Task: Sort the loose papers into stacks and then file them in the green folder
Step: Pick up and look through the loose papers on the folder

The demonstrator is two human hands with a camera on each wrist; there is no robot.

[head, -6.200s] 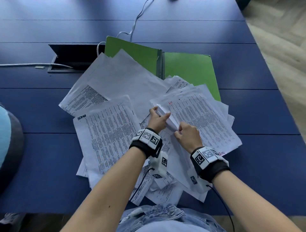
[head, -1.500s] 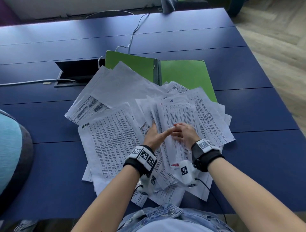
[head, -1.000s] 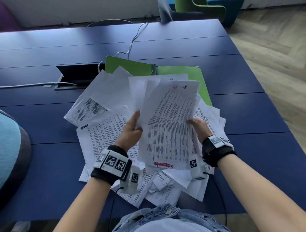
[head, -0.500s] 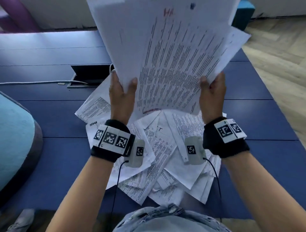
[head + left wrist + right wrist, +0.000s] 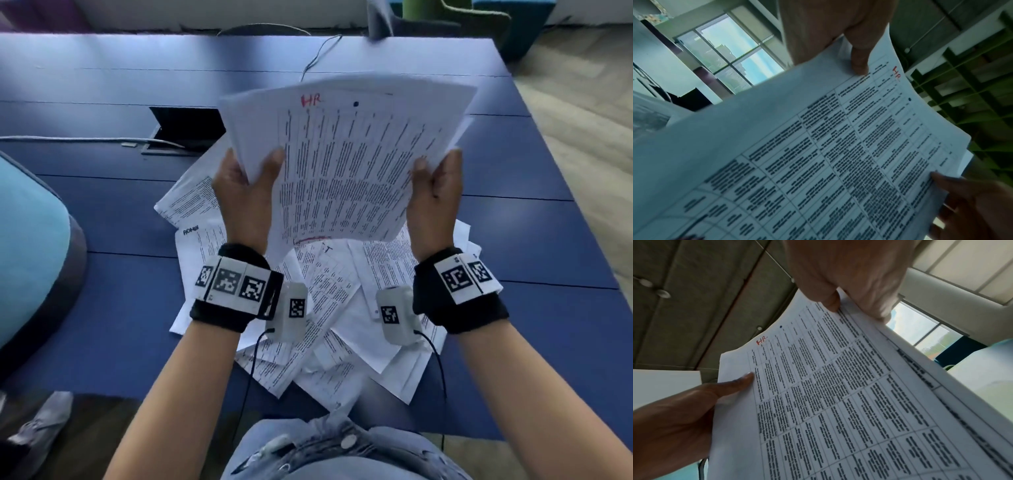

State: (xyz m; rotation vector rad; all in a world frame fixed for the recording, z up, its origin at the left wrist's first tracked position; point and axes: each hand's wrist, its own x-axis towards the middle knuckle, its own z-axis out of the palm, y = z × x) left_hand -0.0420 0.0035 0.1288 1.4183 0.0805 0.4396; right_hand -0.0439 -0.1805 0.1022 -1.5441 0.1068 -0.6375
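Sorting step: left hand [image 5: 241, 192] and right hand [image 5: 433, 195] fingers grasp the HR-marked sheaf [image 5: 346, 161]; next, square it and lay it apart from the loose papers [image 5: 329, 308].

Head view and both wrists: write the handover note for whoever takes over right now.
Left hand: grips the left edge of the lifted sheaf of papers, thumb on top.
Right hand: grips its right edge.
The sheaf is held up above the table; its top sheet is marked "HR" in red.
The loose pile lies scattered on the table beneath the hands.
The green folder is not visible; the sheaf may be hiding it.
Done: one bundle picked up.
Left: sort papers into stacks, then file everything in the folder.
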